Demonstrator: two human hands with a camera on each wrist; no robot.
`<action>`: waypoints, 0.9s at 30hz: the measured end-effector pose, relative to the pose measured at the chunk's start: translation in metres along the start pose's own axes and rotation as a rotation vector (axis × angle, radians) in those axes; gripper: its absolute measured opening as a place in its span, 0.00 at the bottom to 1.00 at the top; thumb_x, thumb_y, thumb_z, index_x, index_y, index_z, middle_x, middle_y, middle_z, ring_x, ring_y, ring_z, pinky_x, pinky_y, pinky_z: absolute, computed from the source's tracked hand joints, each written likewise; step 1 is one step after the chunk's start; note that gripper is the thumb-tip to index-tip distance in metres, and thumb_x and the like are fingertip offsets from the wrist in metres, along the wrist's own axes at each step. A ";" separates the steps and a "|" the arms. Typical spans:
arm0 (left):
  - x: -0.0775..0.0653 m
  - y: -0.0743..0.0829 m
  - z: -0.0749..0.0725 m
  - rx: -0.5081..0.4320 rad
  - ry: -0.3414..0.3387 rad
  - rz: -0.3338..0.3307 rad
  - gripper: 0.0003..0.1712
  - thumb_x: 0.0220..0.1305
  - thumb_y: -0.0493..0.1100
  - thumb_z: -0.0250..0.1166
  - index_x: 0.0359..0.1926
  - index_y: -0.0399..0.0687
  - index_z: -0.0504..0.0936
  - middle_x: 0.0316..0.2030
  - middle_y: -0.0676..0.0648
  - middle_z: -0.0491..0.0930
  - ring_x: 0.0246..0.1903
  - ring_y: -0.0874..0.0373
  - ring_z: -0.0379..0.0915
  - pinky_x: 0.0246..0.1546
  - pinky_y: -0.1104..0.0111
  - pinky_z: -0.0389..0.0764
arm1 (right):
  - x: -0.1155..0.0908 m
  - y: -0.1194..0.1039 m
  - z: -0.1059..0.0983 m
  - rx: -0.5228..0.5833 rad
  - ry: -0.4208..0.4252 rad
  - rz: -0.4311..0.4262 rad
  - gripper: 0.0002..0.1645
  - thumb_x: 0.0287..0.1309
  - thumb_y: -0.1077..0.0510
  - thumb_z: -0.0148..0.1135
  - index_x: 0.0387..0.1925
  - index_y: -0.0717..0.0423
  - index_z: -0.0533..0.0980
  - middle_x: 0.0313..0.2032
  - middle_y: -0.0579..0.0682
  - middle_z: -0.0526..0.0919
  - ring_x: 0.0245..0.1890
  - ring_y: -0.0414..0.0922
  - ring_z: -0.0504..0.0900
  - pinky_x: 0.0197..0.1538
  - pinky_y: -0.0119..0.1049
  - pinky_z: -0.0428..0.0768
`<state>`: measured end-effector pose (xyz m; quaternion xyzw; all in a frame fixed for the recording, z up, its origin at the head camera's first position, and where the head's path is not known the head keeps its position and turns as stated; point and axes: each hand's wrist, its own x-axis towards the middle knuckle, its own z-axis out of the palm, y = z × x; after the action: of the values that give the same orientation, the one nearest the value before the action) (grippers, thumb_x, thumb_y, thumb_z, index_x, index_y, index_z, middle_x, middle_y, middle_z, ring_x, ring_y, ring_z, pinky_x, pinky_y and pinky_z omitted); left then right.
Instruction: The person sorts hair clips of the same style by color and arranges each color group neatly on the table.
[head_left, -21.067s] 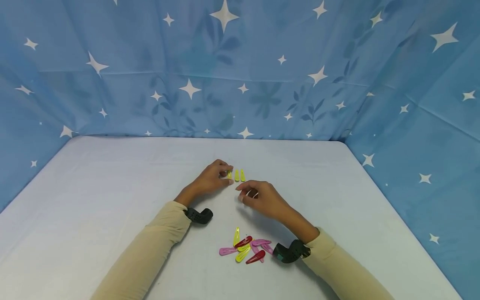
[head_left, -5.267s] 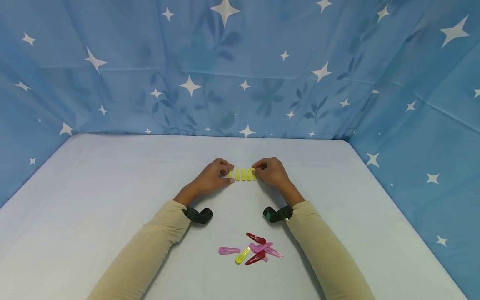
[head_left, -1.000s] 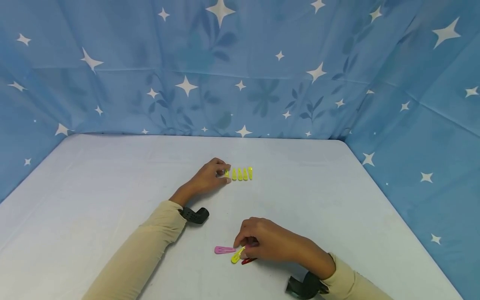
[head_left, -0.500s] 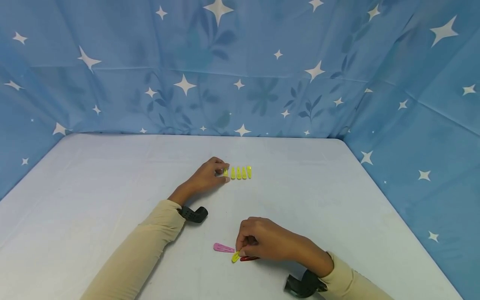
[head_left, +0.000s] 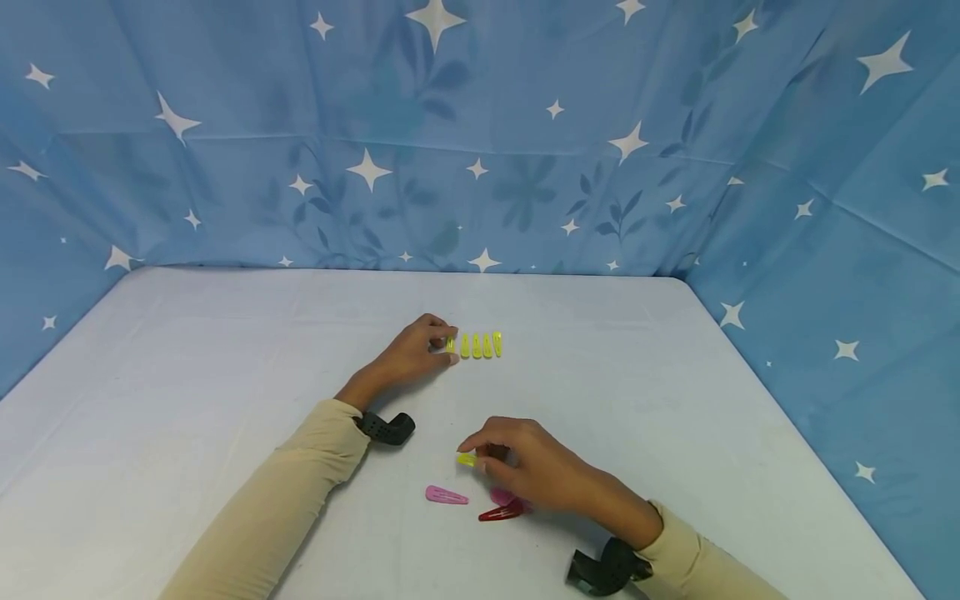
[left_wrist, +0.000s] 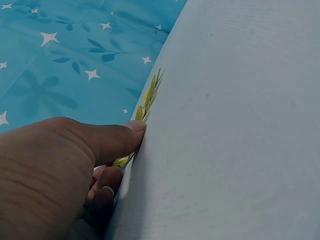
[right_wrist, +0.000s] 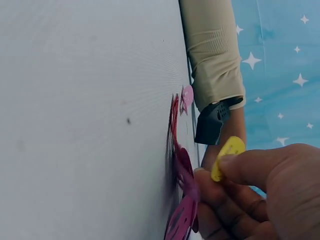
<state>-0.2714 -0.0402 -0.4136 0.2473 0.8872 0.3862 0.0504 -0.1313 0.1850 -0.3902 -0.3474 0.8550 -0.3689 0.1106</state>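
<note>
On the left, the left hand point(head_left: 408, 350) pinches the end yellow clip point(head_left: 451, 344) of a row on the table point(head_left: 225, 358). Nearer, a pink clip point(head_left: 447, 495) lies apart. Next, a loose yellow clip point(head_left: 467, 459) is above the table, gripped between thumb and finger of the right hand point(head_left: 528, 467). Farther away are four more yellow clips point(head_left: 476, 346). A red clip point(head_left: 501, 511) lies below this hand. I think a light, steady pinch, clear of neighbouring clips, is best; the left fingers should not push the row.
</note>
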 end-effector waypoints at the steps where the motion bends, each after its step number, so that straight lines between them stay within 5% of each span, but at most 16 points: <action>1: 0.000 0.001 0.000 0.000 0.000 -0.003 0.30 0.66 0.40 0.65 0.66 0.35 0.72 0.56 0.38 0.70 0.49 0.48 0.71 0.51 0.56 0.73 | 0.000 0.000 0.000 0.005 0.015 -0.009 0.18 0.62 0.68 0.61 0.52 0.52 0.81 0.35 0.42 0.80 0.33 0.31 0.75 0.41 0.27 0.79; 9: -0.002 0.002 -0.002 0.016 0.003 -0.018 0.30 0.66 0.41 0.65 0.67 0.36 0.72 0.57 0.38 0.70 0.50 0.48 0.71 0.52 0.55 0.74 | -0.001 -0.001 -0.004 0.041 0.138 -0.066 0.19 0.61 0.70 0.61 0.52 0.52 0.81 0.37 0.48 0.83 0.33 0.33 0.81 0.42 0.30 0.82; 16: -0.001 0.000 0.000 0.006 0.000 -0.003 0.30 0.66 0.41 0.66 0.66 0.35 0.72 0.57 0.37 0.70 0.50 0.47 0.72 0.52 0.55 0.74 | -0.002 -0.003 -0.015 0.024 0.222 0.028 0.12 0.60 0.67 0.64 0.44 0.55 0.84 0.37 0.45 0.87 0.33 0.34 0.82 0.41 0.31 0.83; 27: -0.002 0.002 0.001 0.034 0.002 -0.003 0.29 0.66 0.42 0.65 0.66 0.36 0.73 0.57 0.38 0.71 0.50 0.48 0.72 0.51 0.56 0.74 | 0.010 0.009 -0.027 0.010 0.298 0.095 0.12 0.60 0.65 0.66 0.46 0.57 0.82 0.41 0.48 0.86 0.29 0.37 0.84 0.36 0.31 0.82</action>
<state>-0.2688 -0.0389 -0.4129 0.2462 0.8940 0.3715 0.0457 -0.1551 0.1977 -0.3775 -0.2474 0.8756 -0.4150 0.0016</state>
